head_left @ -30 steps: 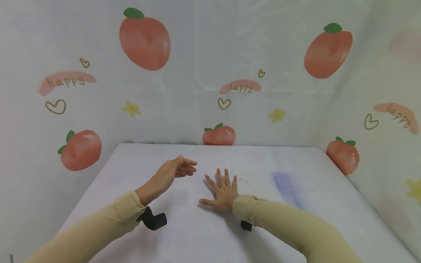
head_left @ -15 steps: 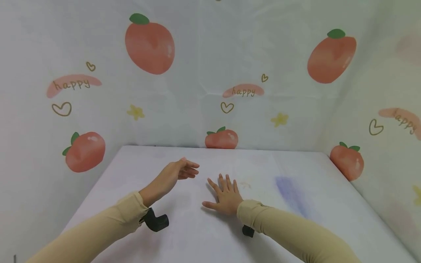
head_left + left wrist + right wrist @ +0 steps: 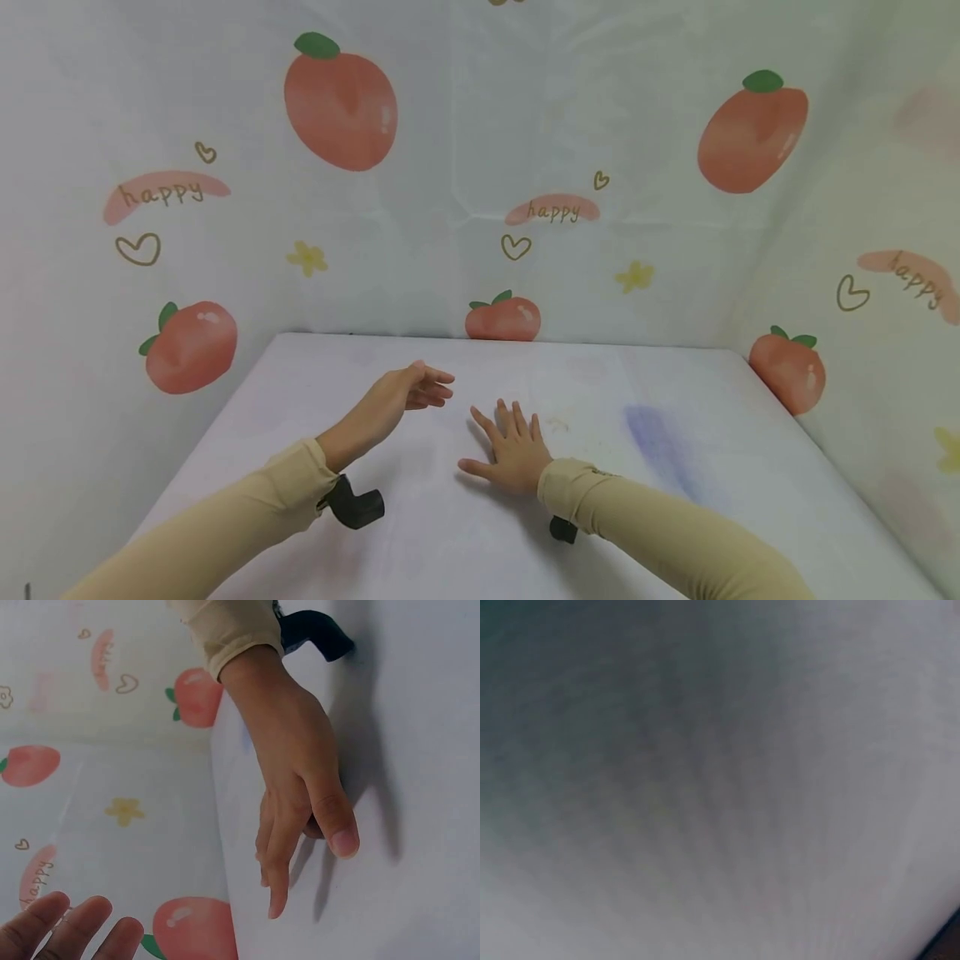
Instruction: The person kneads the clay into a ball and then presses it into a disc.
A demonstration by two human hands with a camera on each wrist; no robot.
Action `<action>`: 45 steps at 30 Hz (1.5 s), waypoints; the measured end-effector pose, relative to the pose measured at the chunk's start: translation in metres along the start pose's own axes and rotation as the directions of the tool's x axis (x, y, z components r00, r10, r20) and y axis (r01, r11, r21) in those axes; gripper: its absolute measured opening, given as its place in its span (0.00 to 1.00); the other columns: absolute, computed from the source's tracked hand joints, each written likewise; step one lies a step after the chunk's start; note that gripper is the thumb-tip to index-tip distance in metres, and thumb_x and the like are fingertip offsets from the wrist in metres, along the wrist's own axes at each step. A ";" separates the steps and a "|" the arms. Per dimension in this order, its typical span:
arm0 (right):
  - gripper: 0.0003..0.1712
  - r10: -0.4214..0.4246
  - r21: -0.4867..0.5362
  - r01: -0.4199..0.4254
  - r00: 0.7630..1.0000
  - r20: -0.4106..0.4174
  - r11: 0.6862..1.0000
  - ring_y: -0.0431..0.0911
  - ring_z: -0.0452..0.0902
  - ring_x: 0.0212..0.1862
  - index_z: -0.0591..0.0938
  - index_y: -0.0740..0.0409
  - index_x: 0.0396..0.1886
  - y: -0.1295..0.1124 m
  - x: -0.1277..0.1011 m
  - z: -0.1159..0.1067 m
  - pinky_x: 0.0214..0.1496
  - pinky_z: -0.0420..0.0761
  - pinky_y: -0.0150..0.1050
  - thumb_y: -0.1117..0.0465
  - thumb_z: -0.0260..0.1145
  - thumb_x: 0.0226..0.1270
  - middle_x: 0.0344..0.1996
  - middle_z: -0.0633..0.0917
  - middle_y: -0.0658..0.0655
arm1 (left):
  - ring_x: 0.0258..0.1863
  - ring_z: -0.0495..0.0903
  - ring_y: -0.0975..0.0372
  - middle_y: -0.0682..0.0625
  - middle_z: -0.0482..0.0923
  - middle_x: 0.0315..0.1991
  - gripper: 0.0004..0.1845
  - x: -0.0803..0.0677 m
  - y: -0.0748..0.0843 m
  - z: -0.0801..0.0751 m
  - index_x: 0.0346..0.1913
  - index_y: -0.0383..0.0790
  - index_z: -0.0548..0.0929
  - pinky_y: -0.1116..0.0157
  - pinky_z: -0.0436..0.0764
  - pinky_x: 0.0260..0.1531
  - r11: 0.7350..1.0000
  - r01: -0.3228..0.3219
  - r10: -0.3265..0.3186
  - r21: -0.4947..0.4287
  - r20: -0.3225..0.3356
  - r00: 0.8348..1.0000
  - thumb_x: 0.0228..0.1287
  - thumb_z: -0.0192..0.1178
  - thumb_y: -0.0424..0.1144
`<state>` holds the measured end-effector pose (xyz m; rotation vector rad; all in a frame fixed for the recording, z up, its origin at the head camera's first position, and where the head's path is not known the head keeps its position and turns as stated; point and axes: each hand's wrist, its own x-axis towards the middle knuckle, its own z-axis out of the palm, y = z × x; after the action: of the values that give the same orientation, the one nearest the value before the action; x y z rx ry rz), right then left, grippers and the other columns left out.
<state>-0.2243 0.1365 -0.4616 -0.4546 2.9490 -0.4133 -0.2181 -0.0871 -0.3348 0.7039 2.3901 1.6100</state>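
My left hand (image 3: 408,390) hovers a little above the white table (image 3: 675,500), thumb side up, with its fingers relaxed and holding nothing. Its fingertips (image 3: 71,926) show at the bottom left of the left wrist view. My right hand (image 3: 513,446) lies palm down on the table just right of the left hand, fingers stretched out and slightly spread. The left wrist view shows the right hand (image 3: 296,787) resting flat with nothing under it. The right wrist view gives only a blurred grey surface at close range.
Walls covered in a sheet printed with peaches (image 3: 341,104), hearts and "happy" close the table in at the back, left and right. A faint blue smear (image 3: 656,437) marks the tabletop right of my hands. Black wrist cameras (image 3: 354,504) hang under both beige sleeves.
Both hands stay almost where they were. Only the head view has shifted slightly.
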 end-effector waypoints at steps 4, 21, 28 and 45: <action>0.51 0.009 -0.004 -0.009 1.000 0.014 1.000 0.61 0.34 0.77 0.49 0.33 0.78 -0.003 -0.001 -0.006 0.73 0.37 0.66 0.21 0.49 0.59 0.77 0.47 0.62 | 0.50 0.82 0.52 0.38 0.82 0.50 0.32 0.001 0.001 -0.001 0.58 0.33 0.79 0.50 0.74 0.60 1.000 0.000 0.000 0.000 -0.001 1.000 0.80 0.29 0.52; 0.50 0.006 -0.004 -0.007 1.000 -0.019 1.000 0.62 0.37 0.77 0.52 0.33 0.77 -0.001 0.000 -0.007 0.73 0.38 0.67 0.21 0.48 0.59 0.77 0.48 0.62 | 0.52 0.81 0.49 0.40 0.82 0.51 0.32 0.002 0.002 -0.002 0.58 0.34 0.79 0.50 0.73 0.61 1.000 0.019 -0.019 -0.004 -0.012 1.000 0.80 0.29 0.53; 0.50 0.004 -0.009 -0.005 0.999 -0.037 1.000 0.61 0.36 0.77 0.51 0.32 0.77 -0.002 0.002 -0.010 0.73 0.37 0.67 0.20 0.47 0.58 0.77 0.48 0.61 | 0.52 0.82 0.51 0.40 0.83 0.50 0.32 0.003 0.003 -0.002 0.58 0.34 0.79 0.50 0.73 0.61 1.000 0.026 -0.026 -0.017 -0.016 1.000 0.80 0.30 0.53; 0.43 -0.018 0.051 0.025 0.991 -0.131 0.998 0.61 0.58 0.73 0.65 0.53 0.73 0.018 0.005 -0.094 0.73 0.47 0.66 0.30 0.48 0.68 0.69 0.69 0.63 | 0.53 0.81 0.50 0.42 0.82 0.52 0.27 0.007 -0.006 -0.015 0.58 0.36 0.78 0.52 0.74 0.61 0.992 0.064 -0.053 0.104 -0.102 0.993 0.80 0.32 0.47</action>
<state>-0.2498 0.1746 -0.3777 -0.4708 3.0524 -0.5422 -0.2317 -0.0978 -0.3339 0.5784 2.5587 1.5374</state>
